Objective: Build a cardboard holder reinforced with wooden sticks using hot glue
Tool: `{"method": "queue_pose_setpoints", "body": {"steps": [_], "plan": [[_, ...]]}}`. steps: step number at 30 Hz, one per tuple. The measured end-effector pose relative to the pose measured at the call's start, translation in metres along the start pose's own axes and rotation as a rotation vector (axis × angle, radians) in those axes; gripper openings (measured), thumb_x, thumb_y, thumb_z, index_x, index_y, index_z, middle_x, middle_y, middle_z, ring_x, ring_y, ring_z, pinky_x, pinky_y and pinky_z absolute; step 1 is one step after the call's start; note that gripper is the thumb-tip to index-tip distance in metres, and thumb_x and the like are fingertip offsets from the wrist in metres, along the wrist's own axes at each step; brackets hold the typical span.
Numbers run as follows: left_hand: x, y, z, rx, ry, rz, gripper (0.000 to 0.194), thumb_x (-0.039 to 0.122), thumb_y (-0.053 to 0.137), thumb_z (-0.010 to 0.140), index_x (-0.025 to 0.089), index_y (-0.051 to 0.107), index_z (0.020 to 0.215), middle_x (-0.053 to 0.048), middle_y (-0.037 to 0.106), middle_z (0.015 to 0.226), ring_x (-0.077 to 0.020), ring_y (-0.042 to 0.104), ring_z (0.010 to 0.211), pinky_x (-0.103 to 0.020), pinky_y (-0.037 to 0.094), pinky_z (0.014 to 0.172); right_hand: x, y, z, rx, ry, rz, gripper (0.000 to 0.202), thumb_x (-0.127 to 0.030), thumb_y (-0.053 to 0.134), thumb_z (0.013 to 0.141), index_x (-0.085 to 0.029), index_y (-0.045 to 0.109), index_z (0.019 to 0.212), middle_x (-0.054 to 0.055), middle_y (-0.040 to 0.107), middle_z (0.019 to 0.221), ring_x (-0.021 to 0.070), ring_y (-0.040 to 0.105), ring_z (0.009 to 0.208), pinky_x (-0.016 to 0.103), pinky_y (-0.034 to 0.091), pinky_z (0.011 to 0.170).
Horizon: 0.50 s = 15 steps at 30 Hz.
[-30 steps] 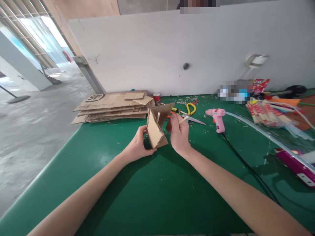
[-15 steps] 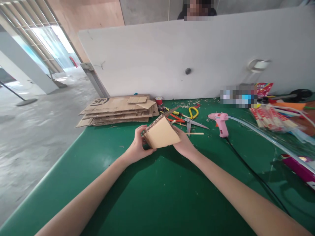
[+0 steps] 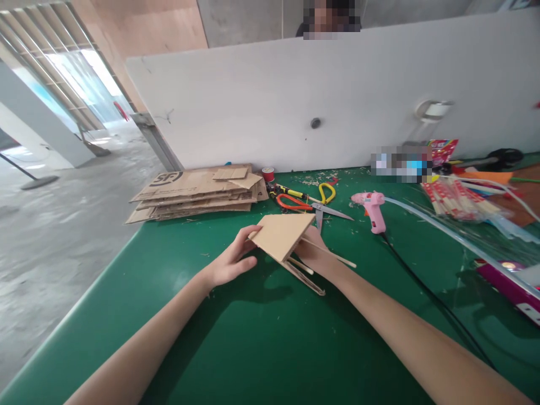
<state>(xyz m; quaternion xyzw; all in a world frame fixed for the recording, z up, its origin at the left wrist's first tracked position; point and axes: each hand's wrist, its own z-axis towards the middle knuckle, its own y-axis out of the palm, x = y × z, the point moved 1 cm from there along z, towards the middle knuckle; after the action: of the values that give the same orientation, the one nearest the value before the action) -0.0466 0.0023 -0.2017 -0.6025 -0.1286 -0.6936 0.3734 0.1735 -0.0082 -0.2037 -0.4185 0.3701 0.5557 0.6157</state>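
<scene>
1. Two wooden sticks jut from beneath the folded cardboard piece, held above the middle of the green surface.
2. My right hand grasps it from behind, fingers hidden.
3. My left hand, thumb spread loose, touches its left corner.
4. Scissors lie toward the surface's back edge.

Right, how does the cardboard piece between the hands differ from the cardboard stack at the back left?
The cardboard piece is between the left hand and right hand; the cardboard stack lies on the green table. The piece is narrower than the stack. The piece's upper face is plain; the stack's large upper sheet bears dark printing. Both are brown cardboard.
</scene>
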Motion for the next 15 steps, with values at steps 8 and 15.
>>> {"method": "queue_pose_setpoints", "body": {"steps": [8,15], "plan": [[0.004,0.007,0.018,0.463,-0.18,-0.584,0.061,0.062,0.048,0.083,0.021,0.047,0.128,-0.009,0.065,0.11,-0.0265,0.062,0.098,-0.042,0.045,0.09,-0.017,0.009,0.008,-0.211,-0.487,-0.548,0.017,-0.029,0.045,0.094,-0.019,0.058,0.088,0.007,0.066,0.097,0.0183,0.061,0.097,0.034,0.049,0.084],[-0.001,0.013,0.019,0.631,-0.178,-0.472,0.032,0.043,0.063,0.079,0.016,0.066,0.096,-0.004,0.07,0.093,-0.0193,0.063,0.088,-0.029,0.046,0.084,-0.021,0.021,0.008,-0.19,-1.02,-0.968,0.018,-0.014,0.044,0.093,-0.013,0.06,0.083,0.011,0.069,0.093,0.0212,0.062,0.096,0.036,0.051,0.082]]}}
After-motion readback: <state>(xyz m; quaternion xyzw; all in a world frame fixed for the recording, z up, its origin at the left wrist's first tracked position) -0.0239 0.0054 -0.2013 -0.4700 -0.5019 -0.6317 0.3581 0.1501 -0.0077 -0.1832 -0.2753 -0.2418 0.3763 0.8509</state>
